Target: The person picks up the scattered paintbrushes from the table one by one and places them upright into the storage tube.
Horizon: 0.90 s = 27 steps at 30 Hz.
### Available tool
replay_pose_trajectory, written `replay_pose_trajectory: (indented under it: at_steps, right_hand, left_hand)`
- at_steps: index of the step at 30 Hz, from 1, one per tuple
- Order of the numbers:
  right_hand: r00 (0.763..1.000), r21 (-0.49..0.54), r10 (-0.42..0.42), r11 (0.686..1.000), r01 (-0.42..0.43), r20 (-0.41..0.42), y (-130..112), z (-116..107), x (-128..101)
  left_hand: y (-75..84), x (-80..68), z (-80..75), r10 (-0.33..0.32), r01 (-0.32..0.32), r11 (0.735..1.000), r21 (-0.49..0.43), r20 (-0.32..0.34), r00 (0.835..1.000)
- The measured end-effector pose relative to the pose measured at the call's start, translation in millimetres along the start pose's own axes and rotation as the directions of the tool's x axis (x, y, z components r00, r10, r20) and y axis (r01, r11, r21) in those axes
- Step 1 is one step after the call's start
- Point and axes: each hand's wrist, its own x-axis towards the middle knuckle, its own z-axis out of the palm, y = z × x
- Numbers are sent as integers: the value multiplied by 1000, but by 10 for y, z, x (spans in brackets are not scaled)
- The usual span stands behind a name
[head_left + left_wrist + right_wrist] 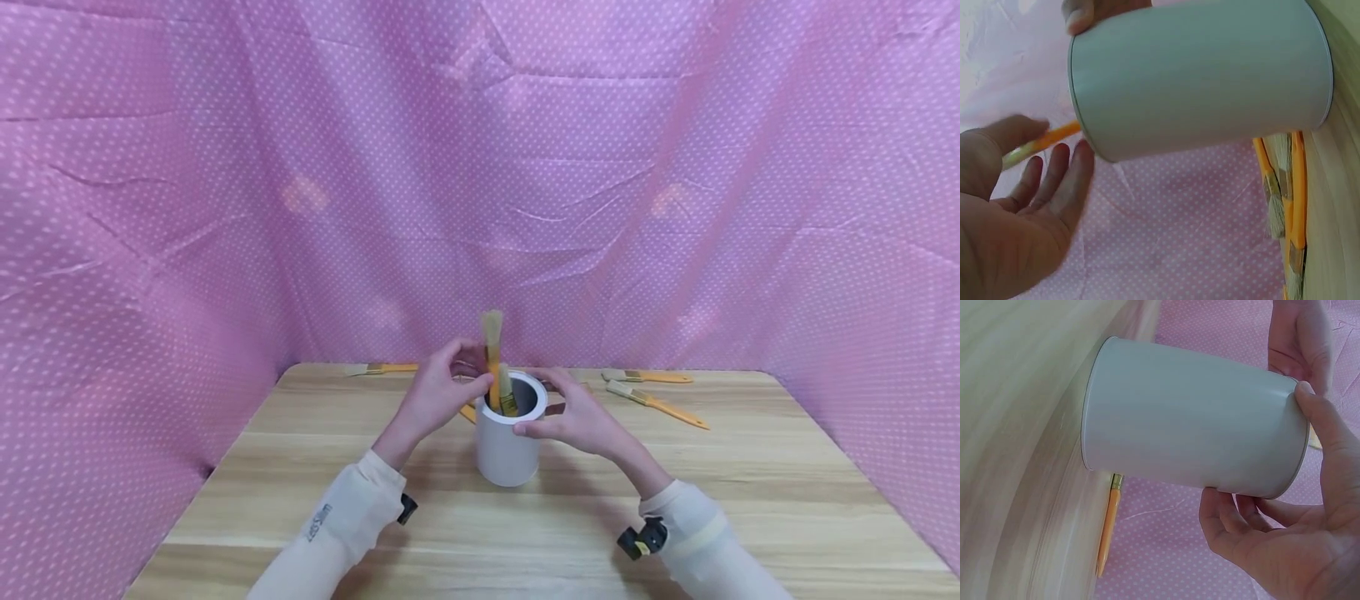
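We have a white can [508, 446] standing upright near the middle of the wooden table [675, 517], and our right hand [573, 421] grips its rim, thumb on the near side and fingers curled round the far side, as the right wrist view shows plainly. Our left hand [438, 396] pinches a paintbrush [492, 358] by its orange handle just above the can's mouth; in the left wrist view the other fingers are spread loosely beside the can's wall. A second brush [507, 392] already sits inside, bristles up. To do this step well, we judge that we should keep the right hand steadying the can so it cannot tip, hold the brush close to vertical over the opening, and let the handle slide down past the one already inside rather than jabbing at it. The held paintbrush stands nearly upright: its long axis runs from the can's mouth straight up, bristles at the top, handle end pointing down into the can, though it is blurred. More brushes lie flat on the far part of the table, one far left [378, 367] and two far right [652, 392], handles pointing roughly rightward.
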Motion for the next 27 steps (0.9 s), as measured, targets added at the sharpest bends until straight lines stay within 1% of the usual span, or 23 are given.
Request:
replay_pose_trajectory:
  at_steps: [3, 6, 10, 13, 18, 20, 23, 25, 27]
  right_hand:
    - [1000, 8, 3, 1000, -4, 11, -118, -2, -29]
    - [1000, 16, -3, 1000, 3, 16, -255, -17, -74]
    - [1000, 26, -17, 1000, 17, 10, -312, -44, -104]
    - [1000, 29, -8, 1000, 8, 7, -157, -66, -66]
    - [999, 4, 51, 999, -51, -4, 105, -125, -21]
    - [998, -10, 66, 998, -66, -5, 117, -148, -20]
    - [998, -21, 61, 998, -61, -4, 129, -173, -7]
    - [998, -36, 59, 998, -59, -5, 125, -182, 1]
    - [998, -37, 61, 997, -61, -1, 119, -186, 7]
  left_hand:
    - [-41, 13, -47, -50, 51, 999, 17, -40, 998]
    - [-85, 37, -93, -103, 107, 993, 47, -88, 991]
    - [-166, 89, -123, -132, 142, 987, 79, -118, 984]
    - [-237, 115, -121, -155, 164, 984, 75, -119, 981]
    - [-389, 142, -99, -202, 209, 975, 70, -98, 975]
    - [-470, 149, -91, -192, 201, 975, 92, -93, 977]
    - [-600, 150, -83, -150, 160, 978, 133, -82, 985]
    - [-677, 146, -78, -139, 150, 976, 157, -75, 987]
    - [-748, 137, -76, -141, 148, 971, 189, -50, 989]
